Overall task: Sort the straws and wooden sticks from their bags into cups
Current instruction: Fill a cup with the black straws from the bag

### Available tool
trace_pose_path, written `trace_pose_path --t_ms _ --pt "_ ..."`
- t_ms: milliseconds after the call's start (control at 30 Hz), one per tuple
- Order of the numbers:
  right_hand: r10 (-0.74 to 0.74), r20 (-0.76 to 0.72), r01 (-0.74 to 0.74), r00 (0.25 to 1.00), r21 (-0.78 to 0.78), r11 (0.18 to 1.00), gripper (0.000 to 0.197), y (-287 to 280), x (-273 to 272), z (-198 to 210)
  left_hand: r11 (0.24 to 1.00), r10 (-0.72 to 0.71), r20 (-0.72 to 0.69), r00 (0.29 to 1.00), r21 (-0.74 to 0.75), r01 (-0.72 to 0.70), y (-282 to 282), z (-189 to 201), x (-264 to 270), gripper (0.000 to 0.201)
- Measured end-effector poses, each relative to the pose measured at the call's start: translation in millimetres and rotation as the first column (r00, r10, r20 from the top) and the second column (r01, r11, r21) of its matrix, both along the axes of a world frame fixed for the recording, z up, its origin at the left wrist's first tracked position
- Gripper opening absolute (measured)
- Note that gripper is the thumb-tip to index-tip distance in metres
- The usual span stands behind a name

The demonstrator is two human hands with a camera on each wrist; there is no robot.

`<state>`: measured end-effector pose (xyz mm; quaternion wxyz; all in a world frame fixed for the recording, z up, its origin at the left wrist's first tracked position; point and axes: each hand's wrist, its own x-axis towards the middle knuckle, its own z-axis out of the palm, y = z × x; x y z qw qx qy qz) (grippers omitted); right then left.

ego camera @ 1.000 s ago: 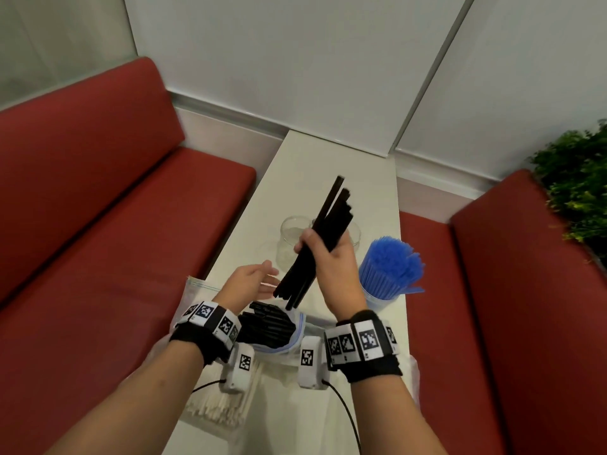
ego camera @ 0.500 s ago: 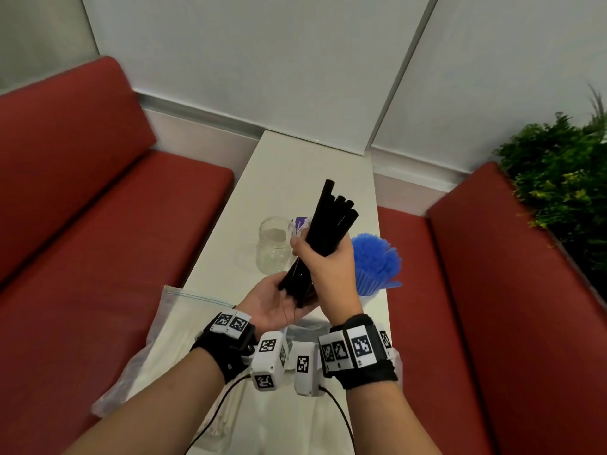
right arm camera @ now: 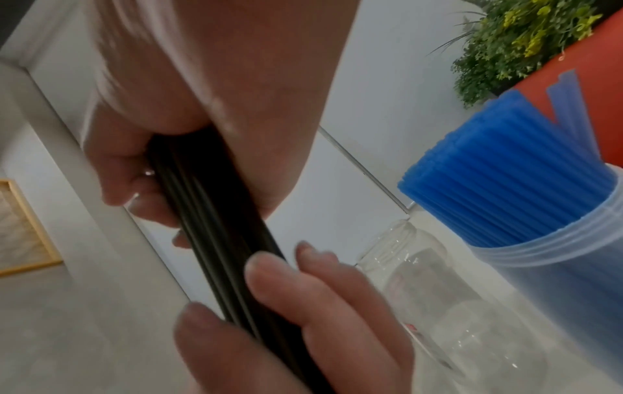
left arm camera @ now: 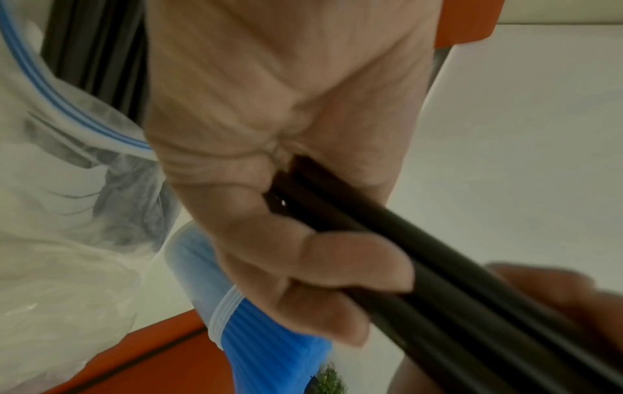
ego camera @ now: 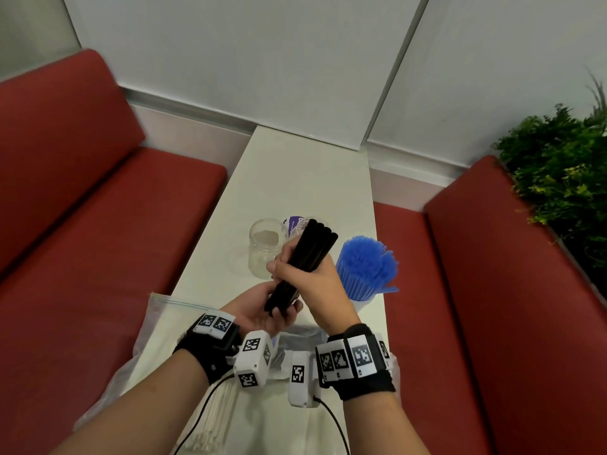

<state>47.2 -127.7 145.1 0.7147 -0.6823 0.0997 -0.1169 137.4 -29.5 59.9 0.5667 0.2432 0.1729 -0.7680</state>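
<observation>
1. Our right hand (ego camera: 308, 277) is wrapped around a bundle of long black plastic straws (ego camera: 310, 254), held tilted above the white tabletop (ego camera: 305, 172).
2. Our left hand (ego camera: 262, 311) cups the bundle's lower ends, fingers curled up around them, probably to square the tips before the drop.
3. The empty clear glass jar (ego camera: 264, 247) stands just behind the hands, and looks like the likely destination.
4. Blue plastic straws (ego camera: 366, 267) already fill the translucent cup (ego camera: 359, 305) to the right.
5. White wooden sticks (ego camera: 213, 418) remain in a clear zip bag (ego camera: 164, 320) near us, still unsorted.
</observation>
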Motion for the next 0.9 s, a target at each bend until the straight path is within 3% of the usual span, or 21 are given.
trace_pose_path --t_ms 167,233,300,367,467,600,767,900 --pt "0.098 -0.037 -0.1 0.994 -0.048 0.994 0.019 -6.8 17.2 3.7 0.994 0.044 0.182 0.982 0.09 -0.061 -3.3 -9.4 12.6 0.02" --pt "0.088 -0.007 -0.088 0.996 -0.066 0.994 0.021 -12.0 29.0 9.5 0.991 0.046 0.166 0.985 0.118 -0.066 -3.7 -7.6 20.0 0.025" --pt "0.031 0.031 -0.029 0.999 -0.073 0.997 0.023 -17.6 44.9 16.3 0.977 0.136 0.223 0.965 0.131 -0.168 -7.9 -4.5 29.1 0.026" --pt "-0.095 0.088 0.102 0.992 -0.075 0.992 0.024 -27.7 62.2 26.1 0.934 0.264 0.385 0.885 0.126 -0.334 -11.3 -5.6 40.4 0.028" --pt "-0.359 0.216 0.376 0.908 -0.044 0.925 0.024 -55.8 86.0 37.3 0.879 0.282 0.633 0.721 0.13 -0.458 1.1 -12.8 57.5 0.032" --pt "-0.528 0.246 0.546 0.813 -0.01 0.837 0.025 -87.0 113.0 17.5 0.865 0.154 0.775 0.612 0.195 -0.463 28.4 -34.1 74.6 0.027" --pt "-0.557 0.096 0.565 0.825 -0.088 0.821 0.029 -95.6 133.4 -44.4 0.866 -0.088 0.85 0.52 0.322 -0.381 49.9 -56.7 72.2 0.024" --pt "-0.585 -0.004 0.58 0.811 -0.118 0.806 0.027 -96.1 137.3 -84.1 0.846 -0.322 0.87 0.373 0.441 -0.3 60.6 -70.5 62.4 0.017"
